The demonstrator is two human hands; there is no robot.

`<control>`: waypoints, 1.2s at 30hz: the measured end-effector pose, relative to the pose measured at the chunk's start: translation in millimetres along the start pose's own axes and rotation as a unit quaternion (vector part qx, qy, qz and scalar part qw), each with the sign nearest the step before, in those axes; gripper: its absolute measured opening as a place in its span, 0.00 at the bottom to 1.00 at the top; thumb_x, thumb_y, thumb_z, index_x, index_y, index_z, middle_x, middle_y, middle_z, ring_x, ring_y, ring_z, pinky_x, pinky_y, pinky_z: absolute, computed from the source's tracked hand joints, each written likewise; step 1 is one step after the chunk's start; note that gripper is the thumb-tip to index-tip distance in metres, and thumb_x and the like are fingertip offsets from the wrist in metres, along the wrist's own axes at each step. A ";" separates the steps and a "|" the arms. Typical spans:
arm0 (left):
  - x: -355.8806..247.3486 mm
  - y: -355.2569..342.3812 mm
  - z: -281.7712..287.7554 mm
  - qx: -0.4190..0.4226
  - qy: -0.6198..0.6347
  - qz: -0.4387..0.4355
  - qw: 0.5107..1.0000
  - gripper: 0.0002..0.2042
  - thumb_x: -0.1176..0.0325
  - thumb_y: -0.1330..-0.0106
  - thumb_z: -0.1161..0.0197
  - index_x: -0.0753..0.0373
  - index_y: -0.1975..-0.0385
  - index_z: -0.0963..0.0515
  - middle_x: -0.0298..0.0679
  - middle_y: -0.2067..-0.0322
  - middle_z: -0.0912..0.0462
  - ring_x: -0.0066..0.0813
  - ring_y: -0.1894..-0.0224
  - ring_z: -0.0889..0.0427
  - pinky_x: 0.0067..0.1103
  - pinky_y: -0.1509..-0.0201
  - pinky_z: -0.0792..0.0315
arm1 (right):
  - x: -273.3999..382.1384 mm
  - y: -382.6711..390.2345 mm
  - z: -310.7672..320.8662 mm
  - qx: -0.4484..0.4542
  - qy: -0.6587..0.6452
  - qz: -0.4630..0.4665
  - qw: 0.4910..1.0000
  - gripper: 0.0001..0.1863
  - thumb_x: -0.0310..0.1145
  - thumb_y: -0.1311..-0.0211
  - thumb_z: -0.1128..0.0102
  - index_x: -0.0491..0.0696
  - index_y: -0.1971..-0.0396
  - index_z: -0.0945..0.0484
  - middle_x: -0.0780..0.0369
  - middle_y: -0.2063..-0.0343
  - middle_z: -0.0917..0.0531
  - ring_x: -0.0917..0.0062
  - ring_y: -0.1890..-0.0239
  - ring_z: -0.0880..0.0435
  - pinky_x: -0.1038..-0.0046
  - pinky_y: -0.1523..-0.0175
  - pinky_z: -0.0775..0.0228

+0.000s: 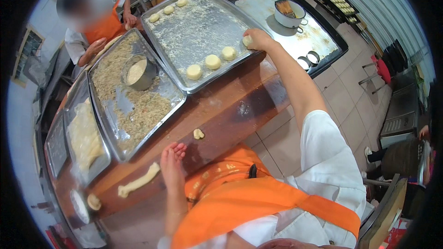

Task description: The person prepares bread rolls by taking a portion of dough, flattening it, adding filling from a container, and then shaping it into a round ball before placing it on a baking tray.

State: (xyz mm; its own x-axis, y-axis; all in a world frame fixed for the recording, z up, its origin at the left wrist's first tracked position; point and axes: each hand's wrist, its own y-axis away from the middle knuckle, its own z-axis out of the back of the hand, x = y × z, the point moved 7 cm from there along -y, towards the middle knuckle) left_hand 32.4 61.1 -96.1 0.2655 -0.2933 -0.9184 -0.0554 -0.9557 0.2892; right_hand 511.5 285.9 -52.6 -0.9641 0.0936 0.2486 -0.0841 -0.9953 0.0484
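My right hand (260, 40) reaches to the near right corner of a floured metal tray (198, 32), its fingers round a pale dough round (248, 41). In line with it along the near edge lie several more rounds, one of them a flattened dough round (194, 72). Over the wooden table's front edge, my left hand (173, 160) is palm up with loosely bent fingers and nothing visible in it. Beside it are a small dough lump (198, 134) and a long dough strip (139, 180).
A tray of crumbly filling (143, 115) holds a metal pot (139, 73). Left of it sits a tray of plastic-covered dough (85, 138). On the right, a black-rimmed tray (339, 46) carries a white pot with a brush (289, 14) and ring cutters (313, 57). A co-worker (99, 30) stands opposite.
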 end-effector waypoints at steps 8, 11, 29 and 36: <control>0.9 -3.2 -1.2 0.018 0.015 0.000 1.000 0.13 0.67 0.23 0.52 0.70 0.48 0.29 0.46 0.54 0.20 0.32 0.52 0.20 0.24 0.46 0.28 | 8.1 2.6 -1.2 0.061 -0.004 0.002 0.998 0.32 0.35 0.54 0.29 0.56 0.43 0.23 0.52 0.45 0.22 0.59 0.41 0.25 0.66 0.37 0.33; 0.8 3.9 8.2 -0.001 0.023 -0.014 1.000 0.13 0.67 0.23 0.51 0.69 0.49 0.29 0.46 0.54 0.20 0.30 0.54 0.20 0.23 0.47 0.27 | 18.4 -5.7 -3.2 0.122 0.037 -0.002 0.992 0.34 0.40 0.51 0.29 0.57 0.39 0.25 0.51 0.40 0.26 0.59 0.37 0.28 0.64 0.36 0.34; -50.8 54.4 114.6 -0.191 -0.624 -0.306 0.693 0.19 0.82 0.45 0.46 0.65 0.53 0.22 0.47 0.49 0.24 0.48 0.45 0.27 0.42 0.35 0.40 | 269.8 197.8 -73.8 -0.054 -0.228 0.302 0.924 0.05 0.31 0.41 0.38 0.47 0.67 0.20 0.55 0.67 0.16 0.56 0.63 0.17 0.58 0.59 0.24; -43.1 45.1 156.4 -0.095 -0.673 -0.248 0.691 0.16 0.72 0.40 0.35 0.62 0.52 0.25 0.44 0.56 0.24 0.45 0.49 0.27 0.43 0.31 0.47 | 394.2 239.1 -115.9 0.027 -0.258 0.432 0.864 0.10 0.34 0.40 0.38 0.48 0.60 0.18 0.52 0.64 0.16 0.54 0.59 0.17 0.57 0.54 0.24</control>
State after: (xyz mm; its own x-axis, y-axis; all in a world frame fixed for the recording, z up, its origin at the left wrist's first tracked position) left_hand -132.0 26.6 -85.7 -0.9351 0.1881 -0.3003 -0.1174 -0.9641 -0.2382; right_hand 82.2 81.9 -55.1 -0.4193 -0.6715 0.6109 0.6364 -0.6973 -0.3297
